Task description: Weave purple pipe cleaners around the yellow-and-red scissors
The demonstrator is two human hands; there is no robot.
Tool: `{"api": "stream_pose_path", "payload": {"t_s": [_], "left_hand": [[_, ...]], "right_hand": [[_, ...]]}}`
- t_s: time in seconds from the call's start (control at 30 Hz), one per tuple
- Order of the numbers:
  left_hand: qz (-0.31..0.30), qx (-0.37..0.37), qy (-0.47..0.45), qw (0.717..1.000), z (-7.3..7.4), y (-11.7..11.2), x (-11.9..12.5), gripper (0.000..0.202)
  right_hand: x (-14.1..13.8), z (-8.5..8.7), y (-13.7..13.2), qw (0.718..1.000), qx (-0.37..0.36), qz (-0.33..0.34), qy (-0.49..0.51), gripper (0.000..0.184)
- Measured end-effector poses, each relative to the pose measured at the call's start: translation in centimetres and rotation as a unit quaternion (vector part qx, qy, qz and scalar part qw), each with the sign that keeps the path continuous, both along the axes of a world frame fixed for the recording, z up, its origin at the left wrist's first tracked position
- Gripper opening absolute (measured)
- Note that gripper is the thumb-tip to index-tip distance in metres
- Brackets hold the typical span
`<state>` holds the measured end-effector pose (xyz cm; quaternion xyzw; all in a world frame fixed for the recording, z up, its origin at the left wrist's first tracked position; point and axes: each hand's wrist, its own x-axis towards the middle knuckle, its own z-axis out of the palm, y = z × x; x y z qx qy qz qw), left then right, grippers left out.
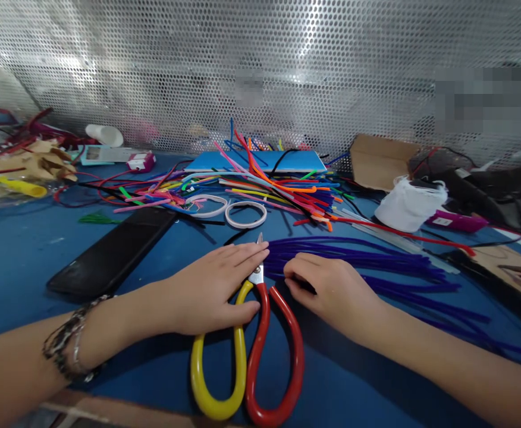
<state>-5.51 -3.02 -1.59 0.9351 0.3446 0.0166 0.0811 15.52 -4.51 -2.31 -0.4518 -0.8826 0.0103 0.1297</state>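
My left hand (211, 288) lies flat across the scissors, fingers stretched out together over the blades and thumb by the handles. The scissors (257, 272) have one yellow and one red handle, and their tip points away from me. To their right, my right hand (332, 291) is closed, with curled fingers turned toward the scissors; whatever is inside its fingertips is hidden. A bundle of dark purple pipe cleaners (403, 261) runs behind and beside my right hand. Its left ends reach the fingertips of my left hand.
Behind lies a pile of multicoloured pipe cleaners (282, 187) in front of a blue board (256, 160). A black phone (113, 252) rests at left, with two white rings (245, 215) further back. White thread (410, 205) and an open cardboard box (380, 160) stand right. A perforated metal panel (175, 77) closes off the back.
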Motion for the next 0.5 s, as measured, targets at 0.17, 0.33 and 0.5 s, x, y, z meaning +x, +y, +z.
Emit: {"api": "stream_pose_path", "payload": {"t_s": [0.17,0.33,0.5], "left_hand": [[-0.004,-0.005,0.007,1.0,0.0,0.0,0.0,0.068],[-0.002,-0.009,0.01,1.0,0.1,0.1,0.2,0.067],[-0.003,-0.008,0.005,1.0,0.0,0.2,0.1,0.068]], "right_hand": [[0.1,0.1,0.4,0.999,0.031,0.033,-0.005,0.016],[0.1,0.1,0.9,0.998,0.048,0.037,-0.006,0.016],[-0.3,-0.2,1.2,0.998,0.05,0.034,0.015,0.016]]}}
